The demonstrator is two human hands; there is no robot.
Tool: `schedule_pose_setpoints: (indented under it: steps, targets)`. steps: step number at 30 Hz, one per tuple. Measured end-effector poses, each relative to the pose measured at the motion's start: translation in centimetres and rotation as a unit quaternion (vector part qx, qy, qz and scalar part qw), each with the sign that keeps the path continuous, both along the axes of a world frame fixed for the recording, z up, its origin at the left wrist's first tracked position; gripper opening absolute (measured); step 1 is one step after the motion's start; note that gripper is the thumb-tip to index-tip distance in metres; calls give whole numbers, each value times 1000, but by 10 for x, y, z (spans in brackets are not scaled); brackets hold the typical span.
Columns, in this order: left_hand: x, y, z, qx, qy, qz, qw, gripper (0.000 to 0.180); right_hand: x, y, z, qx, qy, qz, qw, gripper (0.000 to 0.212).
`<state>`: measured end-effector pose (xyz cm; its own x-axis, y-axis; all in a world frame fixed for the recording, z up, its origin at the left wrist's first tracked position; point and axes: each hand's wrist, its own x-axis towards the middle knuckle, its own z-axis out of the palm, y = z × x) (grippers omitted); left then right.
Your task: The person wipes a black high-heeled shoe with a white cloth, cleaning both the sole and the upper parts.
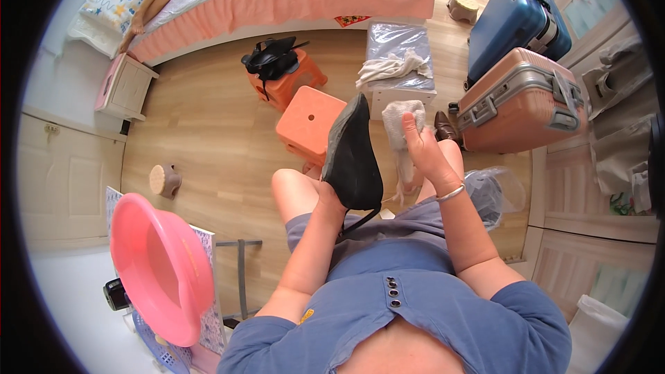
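Observation:
My left hand (331, 199) is closed around the heel end of a black shoe (357, 163), raised over my lap. The shoe is tilted with its toe pointing away from me, and its greyish sole faces left. A thin dark strap hangs from its near end. In my right hand (427, 151) is a bunched whitish cloth (398, 125), the thumb pointing up across it and a loose end trailing down. The cloth and the shoe are apart. My left fingers are mostly hidden behind the shoe.
Ahead stand two orange stools (305, 121), the farther bearing a black strapped item (271, 59). Another whitish cloth (395, 68) lies on a plastic-covered box (398, 38). Blue (509, 28) and pink (516, 100) suitcases stand right; a pink basin (163, 266) is left. Someone's legs (156, 0) rest on the bed.

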<state>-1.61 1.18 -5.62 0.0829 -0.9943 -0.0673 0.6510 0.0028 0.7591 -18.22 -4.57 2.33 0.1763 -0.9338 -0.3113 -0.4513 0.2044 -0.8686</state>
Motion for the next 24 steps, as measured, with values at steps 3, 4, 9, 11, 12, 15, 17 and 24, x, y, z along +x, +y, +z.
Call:
schedule_pose_setpoints:
  steps: [3, 4, 9, 11, 12, 15, 17, 24]
  targets:
    - [5, -2, -33, -1, -39, 57, 998, 39, 27, 18, 35, -49, -52, 32, 997, 67]
    - [-1, -8, -31, 0, -38, 49, 998, 39, 37, 18, 17, -146, -60, 87, 984, 53]
    - [14, -13, 1, 83, 279, -77, 954, 51, 46, 57, 10, -394, 38, 203, 896, 29]
    - [14, -11, 9, 90, 317, -80, 941, 54, 46, 61, 9, -390, 23, 213, 896, 32]
    - [12, -11, 6, 90, 317, -78, 941, 54, 47, 62, 9, -386, 11, 220, 896, 36]
    - [11, -5, -11, 84, 322, -80, 940, 43, 49, 39, 4, -364, 13, 227, 903, 36]
    - [-7, 3, 39, 172, 257, -51, 950, 51, 42, 14, -12, -361, 49, 183, 913, 39]
    - [-5, 16, 59, 177, 103, -55, 977, 53, 19, -34, -8, 94, -334, -59, 936, 56]
